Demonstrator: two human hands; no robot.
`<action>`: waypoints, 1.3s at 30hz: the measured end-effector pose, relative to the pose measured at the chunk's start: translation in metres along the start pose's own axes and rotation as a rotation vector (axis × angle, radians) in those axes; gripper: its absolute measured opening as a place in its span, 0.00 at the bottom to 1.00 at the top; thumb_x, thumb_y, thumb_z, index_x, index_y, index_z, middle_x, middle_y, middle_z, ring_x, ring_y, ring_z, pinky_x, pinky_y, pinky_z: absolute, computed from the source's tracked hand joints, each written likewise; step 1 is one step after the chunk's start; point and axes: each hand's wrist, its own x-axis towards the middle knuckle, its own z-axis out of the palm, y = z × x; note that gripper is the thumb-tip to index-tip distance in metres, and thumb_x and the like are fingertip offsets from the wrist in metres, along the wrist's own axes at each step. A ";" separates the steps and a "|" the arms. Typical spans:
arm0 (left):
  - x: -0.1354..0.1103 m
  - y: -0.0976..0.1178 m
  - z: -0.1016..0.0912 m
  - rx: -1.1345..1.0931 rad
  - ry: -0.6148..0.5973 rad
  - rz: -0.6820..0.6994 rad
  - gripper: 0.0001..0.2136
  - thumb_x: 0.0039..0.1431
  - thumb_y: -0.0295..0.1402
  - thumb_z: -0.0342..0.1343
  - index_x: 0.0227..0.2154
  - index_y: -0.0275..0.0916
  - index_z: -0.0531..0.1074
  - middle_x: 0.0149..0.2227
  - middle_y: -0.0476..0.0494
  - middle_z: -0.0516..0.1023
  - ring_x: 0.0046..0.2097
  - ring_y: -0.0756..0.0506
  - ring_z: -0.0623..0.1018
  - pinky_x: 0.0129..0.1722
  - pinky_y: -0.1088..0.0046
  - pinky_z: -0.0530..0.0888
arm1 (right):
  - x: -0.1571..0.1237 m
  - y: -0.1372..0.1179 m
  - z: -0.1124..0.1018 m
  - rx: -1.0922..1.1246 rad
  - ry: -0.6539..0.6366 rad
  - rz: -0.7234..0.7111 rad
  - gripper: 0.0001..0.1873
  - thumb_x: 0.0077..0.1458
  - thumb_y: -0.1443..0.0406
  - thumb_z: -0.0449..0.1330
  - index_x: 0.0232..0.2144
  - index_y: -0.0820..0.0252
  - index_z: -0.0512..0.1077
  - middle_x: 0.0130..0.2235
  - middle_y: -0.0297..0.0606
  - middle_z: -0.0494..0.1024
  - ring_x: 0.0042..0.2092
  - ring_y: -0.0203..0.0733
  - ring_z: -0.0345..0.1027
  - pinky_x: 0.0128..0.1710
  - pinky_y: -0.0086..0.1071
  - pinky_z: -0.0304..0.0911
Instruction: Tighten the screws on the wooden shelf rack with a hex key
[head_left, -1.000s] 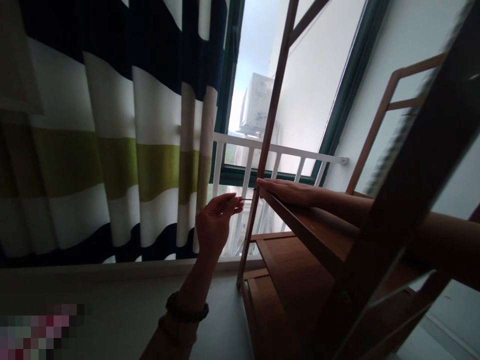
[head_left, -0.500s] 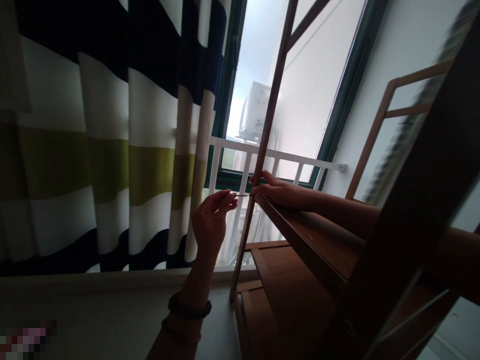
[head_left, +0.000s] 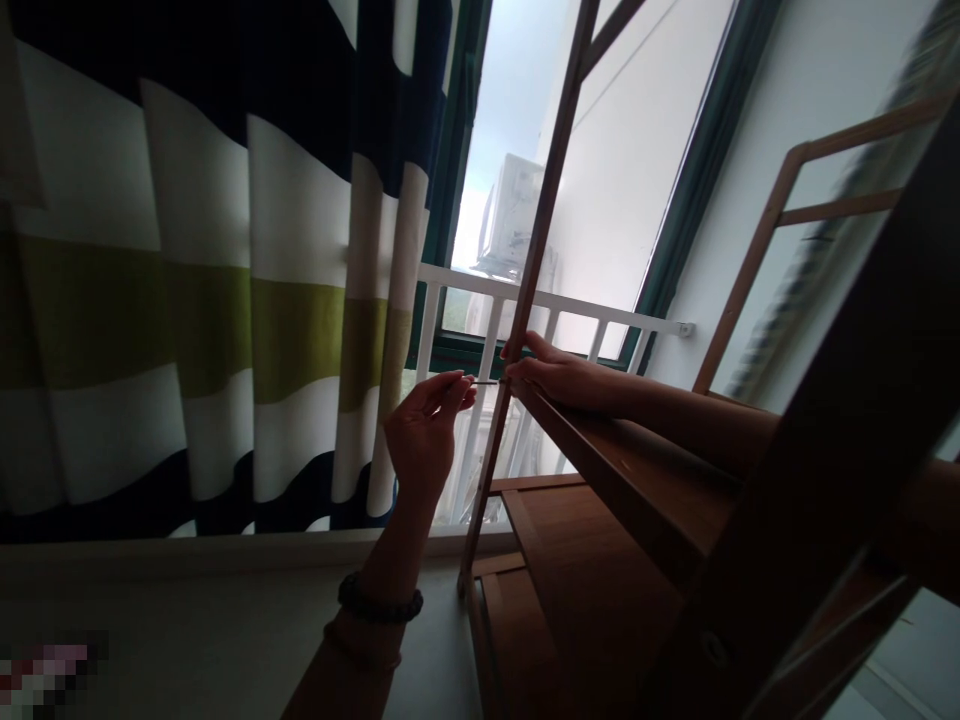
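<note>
Where the thin upright post (head_left: 541, 240) of the wooden shelving rack meets the upper shelf board (head_left: 637, 480), both hands are at work. The left hand (head_left: 424, 430) is raised beside the post, with thumb and fingertips pinched narrowly on a thin metal tool (head_left: 484, 381). The tool is held level, and its free end points at the post, at the height of the board's corner. Whether the tip touches the wood cannot be told.

The right hand (head_left: 559, 378) is laid on the end corner of the upper shelf board, just beside the post. Its fingers are stretched out along the board's edge and are not closed around anything; its thumb is lifted towards the post. The right forearm lies along the board.

A dark beaded bracelet (head_left: 379, 603) is worn on the left wrist. A lower shelf board (head_left: 592, 570) is seen beneath the upper one, and a dark, blurred rack post (head_left: 825, 450) crosses the near right of the view. Behind the hands, a white window guard rail (head_left: 600, 308) is fitted across the window, with an outdoor air-conditioner unit (head_left: 514, 215) beyond the glass. A striped curtain (head_left: 225, 300) in navy, white and olive hangs to the left.
</note>
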 end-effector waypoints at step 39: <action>-0.029 0.050 -0.020 0.040 0.053 -0.005 0.10 0.48 0.33 0.63 0.35 0.36 0.75 0.32 0.45 0.81 0.33 0.48 0.81 0.40 0.69 0.78 | -0.024 -0.027 0.006 -0.084 0.030 -0.024 0.08 0.54 0.64 0.50 0.39 0.57 0.59 0.31 0.33 0.67 0.32 0.37 0.63 0.35 0.32 0.58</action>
